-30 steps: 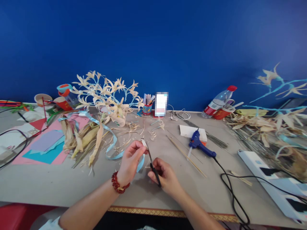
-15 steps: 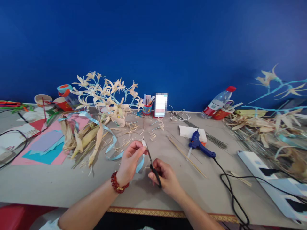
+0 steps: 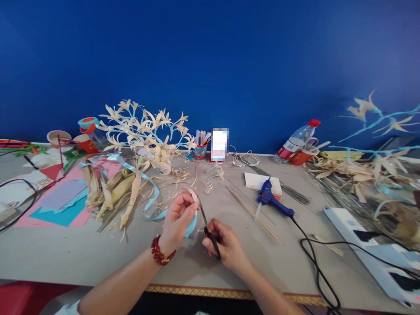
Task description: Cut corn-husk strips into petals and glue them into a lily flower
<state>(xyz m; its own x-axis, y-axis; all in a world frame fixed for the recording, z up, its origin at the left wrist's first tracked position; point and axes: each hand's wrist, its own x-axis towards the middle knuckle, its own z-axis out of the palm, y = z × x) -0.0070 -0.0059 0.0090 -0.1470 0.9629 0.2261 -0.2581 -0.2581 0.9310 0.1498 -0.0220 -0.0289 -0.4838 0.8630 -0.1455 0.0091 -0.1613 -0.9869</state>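
the left hand (image 3: 179,221) pinches a thin pale strip (image 3: 194,196) between its thumb and finger. the strip is up off the table (image 3: 114,258), near the middle, and its tip pokes up past the fingers. the right hand (image 3: 226,243) grips the scissors (image 3: 213,244) by the black handles. the blades point up and touch or almost touch the strip; i cannot tell if they bite it. the two hands are near each other but apart. red beads (image 3: 160,251) go around the left wrist. a blue ribbon (image 3: 191,227) shows just under the left fingers. to the left lie dry husks (image 3: 111,194), with pink paper (image 3: 26,221) past them. behind the left hand are pale flowers (image 3: 160,151) on blue stems. a cup (image 3: 201,151) of pens is beside them, next to a blurred screen (image 3: 218,144). to the right of the scissors lie thin sticks (image 3: 252,214), then a blue glue gun (image 3: 272,199). farther right is a white power strip (image 3: 348,232) with black plugs (image 3: 369,236) in it.
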